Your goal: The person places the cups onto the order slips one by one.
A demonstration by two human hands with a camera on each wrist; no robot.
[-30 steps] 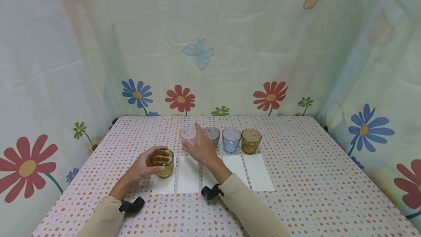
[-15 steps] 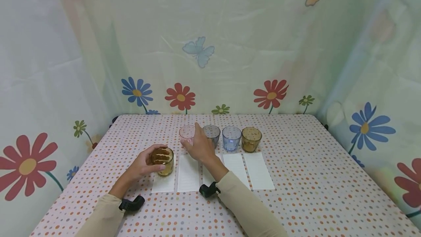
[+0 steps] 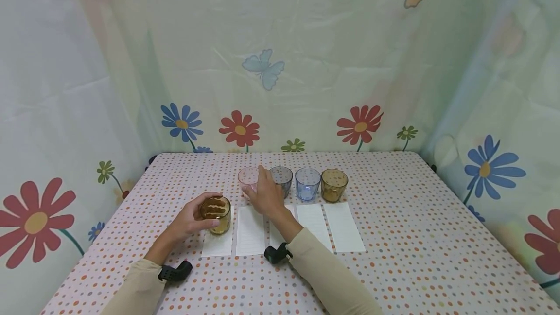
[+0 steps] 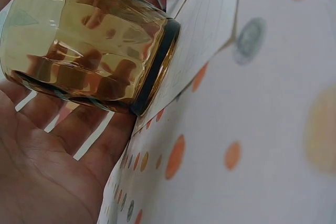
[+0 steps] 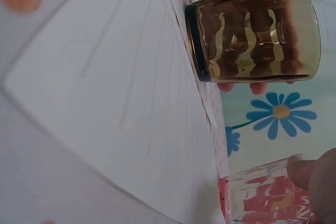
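On the leftmost white lined sheet (image 3: 217, 247) stands an amber glass tumbler (image 3: 222, 225), upright. My left hand (image 3: 189, 220) holds it, thumb on the near side and fingers behind; in the left wrist view the palm (image 4: 47, 166) stands a little apart from the glass. Farther back, my right hand (image 3: 269, 199) holds a pink clear tumbler (image 3: 247, 177), thumb on its near side and index finger up along its right side. The right wrist view shows the thumb (image 5: 302, 173) against the pink tumbler (image 5: 262, 195). Most of the other right fingers are hidden.
Right of the pink tumbler, a grey tumbler (image 3: 283, 176), a blue tumbler (image 3: 308, 186) and a second amber tumbler (image 3: 334, 187) stand in a row. Several lined sheets lie side by side in front, such as the rightmost sheet (image 3: 344, 227). A dotted cloth (image 3: 415, 242) covers the table.
Both hands stay nearly where they were, each at its tumbler. The right wrist has shifted very slightly to the left.
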